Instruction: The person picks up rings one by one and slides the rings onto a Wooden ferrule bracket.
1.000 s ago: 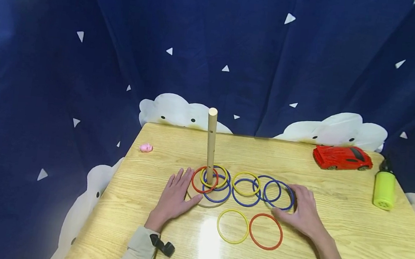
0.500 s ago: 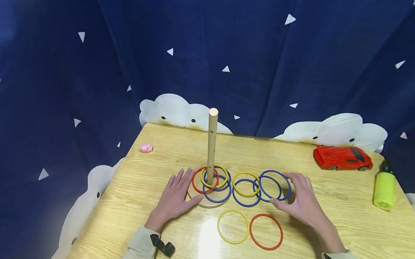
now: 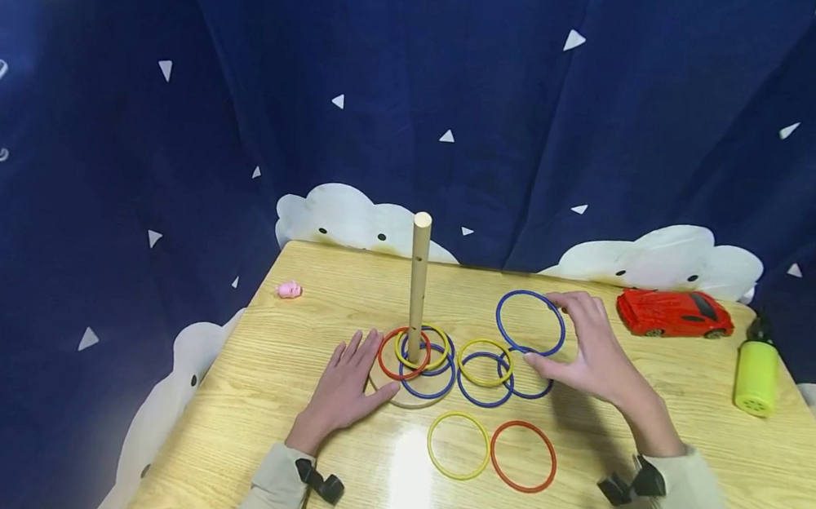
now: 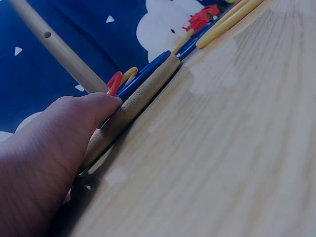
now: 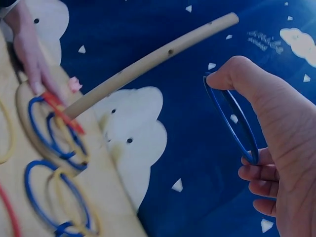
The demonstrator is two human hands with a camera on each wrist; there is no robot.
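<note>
Dark blue fabric curtain (image 3: 391,122) with white triangles and clouds fills the background. Pale wood-grain surface (image 3: 675,387) in front. Left of centre: round tan wooden base (image 3: 405,400) carrying a tall upright wooden peg (image 3: 417,280).

Right hand (image 3: 597,355) is raised over the surface, right of the peg, thumb and fingers pinching a thin blue plastic ring (image 3: 525,292). Ring is tilted in the air, well apart from the peg; right wrist view shows it against the curtain. Left hand (image 3: 341,391) rests at the base's left side, fingers extended, thumb at the rim.

Red toy sports car (image 3: 675,315) at far right; yellow-green bottle with black top (image 3: 756,376) near it.

On the base, overlapping: red ring (image 3: 379,360), yellow ring, two blue rings. Can't tell whether all encircle the peg. Right of base: one yellow and two blue rings (image 3: 482,405), overlapping. Closer to the person, flat: yellow hoop (image 3: 429,437) and red hoop (image 3: 554,469), just beside each other.

Small pink toy (image 3: 290,290) at far left.
</note>
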